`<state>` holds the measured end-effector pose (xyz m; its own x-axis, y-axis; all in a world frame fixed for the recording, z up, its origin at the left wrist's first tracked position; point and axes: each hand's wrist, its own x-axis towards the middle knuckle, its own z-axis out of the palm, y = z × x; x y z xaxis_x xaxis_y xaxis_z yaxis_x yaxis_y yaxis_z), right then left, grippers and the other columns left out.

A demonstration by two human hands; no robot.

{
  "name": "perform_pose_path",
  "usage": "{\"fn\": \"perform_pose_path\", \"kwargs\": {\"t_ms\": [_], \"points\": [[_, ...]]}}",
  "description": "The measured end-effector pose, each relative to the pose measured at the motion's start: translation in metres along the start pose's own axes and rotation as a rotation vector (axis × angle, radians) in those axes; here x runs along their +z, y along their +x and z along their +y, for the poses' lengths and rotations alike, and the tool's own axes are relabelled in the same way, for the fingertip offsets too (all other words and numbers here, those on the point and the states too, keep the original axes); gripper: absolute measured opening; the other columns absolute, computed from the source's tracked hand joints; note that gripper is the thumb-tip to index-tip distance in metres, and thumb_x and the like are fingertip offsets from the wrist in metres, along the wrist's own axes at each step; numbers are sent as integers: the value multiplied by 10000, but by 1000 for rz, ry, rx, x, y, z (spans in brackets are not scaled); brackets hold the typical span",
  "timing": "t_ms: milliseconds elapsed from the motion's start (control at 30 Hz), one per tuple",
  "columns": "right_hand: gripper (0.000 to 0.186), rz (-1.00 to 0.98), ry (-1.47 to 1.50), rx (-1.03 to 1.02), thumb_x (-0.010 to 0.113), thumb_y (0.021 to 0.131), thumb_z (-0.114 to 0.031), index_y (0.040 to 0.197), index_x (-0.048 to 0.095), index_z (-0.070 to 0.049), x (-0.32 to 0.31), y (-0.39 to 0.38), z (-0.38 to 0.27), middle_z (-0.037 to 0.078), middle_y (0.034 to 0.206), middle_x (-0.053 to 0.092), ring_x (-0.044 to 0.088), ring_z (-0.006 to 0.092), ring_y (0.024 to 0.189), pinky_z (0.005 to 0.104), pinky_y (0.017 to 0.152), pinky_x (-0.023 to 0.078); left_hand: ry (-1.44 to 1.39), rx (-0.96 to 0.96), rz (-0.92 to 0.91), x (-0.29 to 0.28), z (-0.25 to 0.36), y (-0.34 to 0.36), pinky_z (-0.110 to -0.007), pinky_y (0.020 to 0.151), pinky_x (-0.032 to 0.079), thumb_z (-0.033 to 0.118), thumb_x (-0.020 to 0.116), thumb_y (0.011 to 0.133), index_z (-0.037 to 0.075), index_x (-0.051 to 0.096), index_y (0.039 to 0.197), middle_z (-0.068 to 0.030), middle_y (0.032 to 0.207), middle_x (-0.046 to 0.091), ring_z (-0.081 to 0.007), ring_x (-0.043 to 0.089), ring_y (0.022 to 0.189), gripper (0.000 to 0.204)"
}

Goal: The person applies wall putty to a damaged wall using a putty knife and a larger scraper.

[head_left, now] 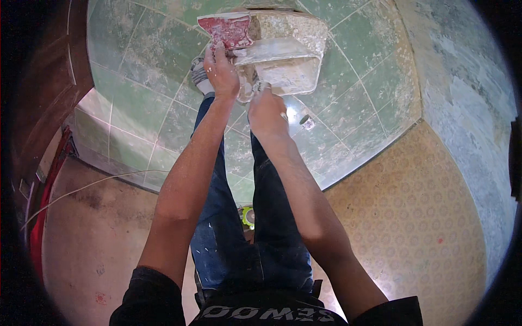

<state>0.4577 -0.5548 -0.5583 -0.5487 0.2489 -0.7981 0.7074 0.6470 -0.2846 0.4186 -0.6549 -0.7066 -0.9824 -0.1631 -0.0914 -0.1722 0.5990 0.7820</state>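
A plaster-crusted, whitish tub stands on the tiles ahead of my feet. My left hand is closed on a red, flared plaster spreader, raised at the tub's left side and smeared with white. Curled at the tub's near rim is my right hand. Its fingers are wrapped round something greyish that reaches into the tub, too hidden to name. Pale residue coats the inside of the tub.
Green tiles smeared with white lie under the tub. A small roll-like piece is right of my right hand. A pale cable crosses at left. Between my legs sits a lime-green round object. A patchy wall rises at right.
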Motion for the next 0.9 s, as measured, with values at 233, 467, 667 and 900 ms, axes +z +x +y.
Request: {"fn": "perform_pose_path", "kwargs": {"t_ms": [233, 467, 667, 900], "points": [[407, 36, 234, 111, 506, 929, -204, 1172, 488, 122, 31, 11, -11, 358, 1064, 596, 595, 463, 1027, 515, 905, 463, 99, -106, -11, 1, -1, -10, -343, 879, 499, -20, 433, 913, -14, 538, 1270, -211, 1220, 534, -294, 591, 1050, 372], [369, 100, 877, 114, 515, 956, -229, 1173, 514, 69, 32, 7, 7, 289, 977, 633, 621, 427, 951, 471, 837, 473, 220, -2, -23, 0, 4, -2, -362, 882, 492, 42, 425, 945, -43, 553, 1227, -221, 1274, 508, -309, 572, 1096, 321], [305, 79, 688, 136, 515, 950, -193, 1143, 546, 41, 8, -15, 23, 297, 929, 634, 618, 440, 935, 465, 809, 475, -23, -236, -35, 5, 10, 27, -409, 838, 477, 1, 445, 897, -45, 613, 1074, -201, 1068, 599, -333, 602, 983, 248], [348, 88, 18, 22, 596, 895, -259, 1077, 576, 37, -33, 44, -1, 299, 1032, 611, 592, 442, 1026, 500, 902, 468, 178, -167, -75, 5, 11, 25, -454, 974, 387, 180, 435, 951, -35, 581, 1147, -268, 1214, 552, -434, 503, 1123, 325]]}}
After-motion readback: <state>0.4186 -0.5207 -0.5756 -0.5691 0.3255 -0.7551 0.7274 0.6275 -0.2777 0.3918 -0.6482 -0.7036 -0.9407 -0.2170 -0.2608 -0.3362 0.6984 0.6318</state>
